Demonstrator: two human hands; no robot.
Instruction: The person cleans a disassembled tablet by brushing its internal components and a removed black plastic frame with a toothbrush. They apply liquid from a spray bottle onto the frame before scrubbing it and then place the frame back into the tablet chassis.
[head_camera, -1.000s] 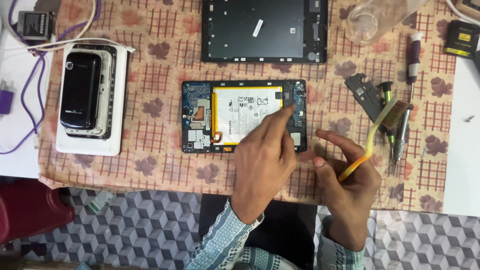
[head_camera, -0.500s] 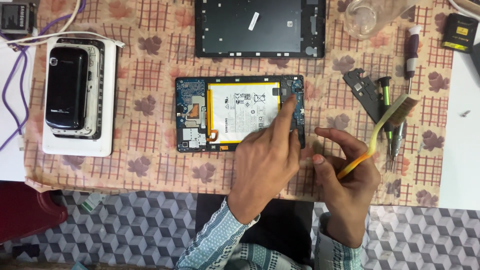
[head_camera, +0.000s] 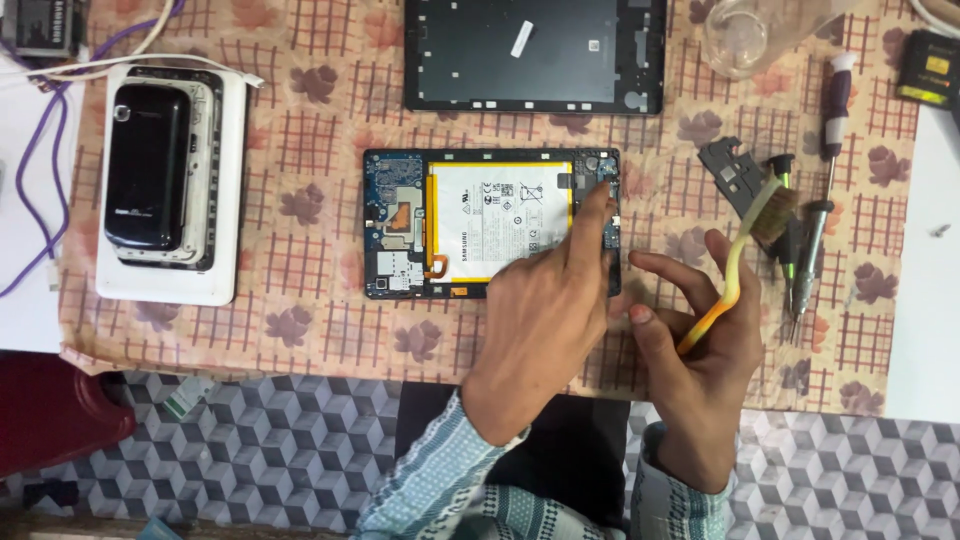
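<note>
An opened tablet (head_camera: 400, 225) lies back-up on the patterned cloth, showing a white battery (head_camera: 500, 215) and blue circuit boards. My left hand (head_camera: 545, 315) lies over its lower right corner. Its index finger is stretched out, with the tip on the right-hand board strip near the top corner. The hand holds nothing that I can see. Just right of the tablet, my right hand (head_camera: 705, 350) grips a yellow-orange toothbrush (head_camera: 740, 260) with the bristle head pointing up and away.
The tablet's black back cover (head_camera: 535, 55) lies at the far edge. At left, a black phone (head_camera: 145, 165) rests on a white slab. Right of the brush are screwdrivers (head_camera: 815, 220), a dark small part (head_camera: 735, 175), and a clear glass (head_camera: 745, 35).
My left index finger has slid a little up the tablet's right edge. The right hand and brush stay almost still. The head view has shifted slightly.
</note>
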